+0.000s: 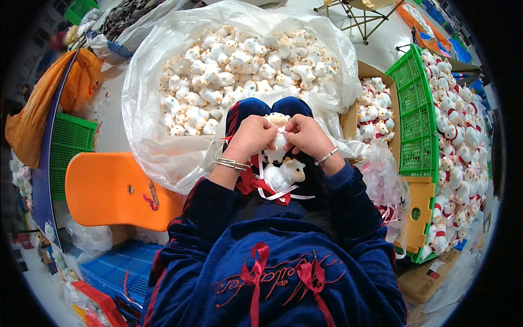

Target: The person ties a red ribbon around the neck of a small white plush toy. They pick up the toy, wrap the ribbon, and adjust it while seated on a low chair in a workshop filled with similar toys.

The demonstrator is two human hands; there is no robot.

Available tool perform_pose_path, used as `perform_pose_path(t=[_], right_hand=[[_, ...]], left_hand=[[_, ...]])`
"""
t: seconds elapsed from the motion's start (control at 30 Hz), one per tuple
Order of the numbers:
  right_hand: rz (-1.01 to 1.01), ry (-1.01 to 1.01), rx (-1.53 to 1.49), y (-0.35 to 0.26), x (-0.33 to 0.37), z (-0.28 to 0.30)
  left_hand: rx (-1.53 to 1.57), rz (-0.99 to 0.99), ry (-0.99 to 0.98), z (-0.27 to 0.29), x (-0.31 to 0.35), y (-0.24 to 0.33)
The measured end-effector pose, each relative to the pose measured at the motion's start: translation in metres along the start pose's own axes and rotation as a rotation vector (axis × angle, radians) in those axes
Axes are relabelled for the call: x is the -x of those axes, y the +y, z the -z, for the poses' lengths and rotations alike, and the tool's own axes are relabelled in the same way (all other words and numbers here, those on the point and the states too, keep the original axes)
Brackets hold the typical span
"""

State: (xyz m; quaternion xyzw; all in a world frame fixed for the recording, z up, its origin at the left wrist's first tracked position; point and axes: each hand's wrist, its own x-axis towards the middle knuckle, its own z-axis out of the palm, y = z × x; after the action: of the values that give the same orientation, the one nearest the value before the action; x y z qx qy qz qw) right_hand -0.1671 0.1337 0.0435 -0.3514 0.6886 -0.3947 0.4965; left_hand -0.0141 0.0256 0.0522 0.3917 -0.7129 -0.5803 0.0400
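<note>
Between my two hands, above my knees, is a small white plush animal (pixel 279 140) with a cream head. My left hand (pixel 252 139) is closed at one side of its neck, finger and thumb pinched together. On the other side my right hand (pixel 310 136) pinches in the same way. A thin strip of ribbon shows near the neck; its ends are hidden by my fingers. A second white plush animal (pixel 279 176) lies on my lap below. Red ribbons (pixel 247 181) and pale pink ribbons (pixel 299 196) are spread around it.
Ahead, a large clear plastic bag (pixel 144 82) holds a heap of white plush animals. A cardboard box (pixel 351 122) and green crate (pixel 411 103) with red-ribboned ones stand right. An orange stool (pixel 103 188) at left bears small scissors or snips (pixel 153 193).
</note>
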Motion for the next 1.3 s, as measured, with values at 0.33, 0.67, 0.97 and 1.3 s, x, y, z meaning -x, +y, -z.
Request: perform_pose_path(t=[0.33,0.67,0.97,1.3], right_hand=[[-0.048,0.042,-0.027,0.006,-0.004,0.0],[-0.015,0.063,-0.102,0.01,-0.008,-0.005],[0.099,0.106,0.026,0.012,-0.012,-0.007],[0.293,0.36,0.243,0.008,-0.002,-0.027]], left_hand=[[-0.432,-0.135,0.096,-0.003,-0.013,-0.006],[-0.562,-0.226,0.201,-0.015,-0.011,-0.005],[-0.198,-0.126,0.115,-0.002,-0.013,-0.018],[0.11,-0.001,0.044,0.003,-0.003,-0.008]])
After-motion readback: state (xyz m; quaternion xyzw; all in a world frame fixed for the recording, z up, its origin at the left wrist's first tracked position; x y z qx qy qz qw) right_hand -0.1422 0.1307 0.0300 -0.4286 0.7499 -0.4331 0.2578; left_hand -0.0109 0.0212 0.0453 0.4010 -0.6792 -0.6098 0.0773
